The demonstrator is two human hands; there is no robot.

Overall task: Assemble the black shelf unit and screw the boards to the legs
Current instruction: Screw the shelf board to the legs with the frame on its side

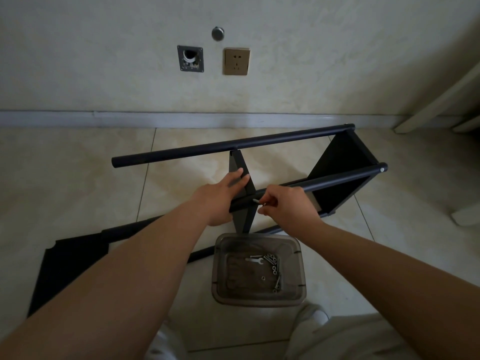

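The black shelf unit lies on its side on the tiled floor. Its far leg [233,145] and near leg [345,176] run left to right, joined by a black board [340,162] at the right end. A second board [242,193] stands on edge between the legs. My left hand [223,193] lies flat against that board's left face, with straight fingers. My right hand [285,203] pinches a small silver screw [255,201] at the near leg's left end.
A clear plastic tub [296,258] sits on the floor just in front of me, holding several bolts and a small flat wrench [254,260]. Another black board [70,261] and a leg lie at lower left. The wall with a socket [236,61] is behind.
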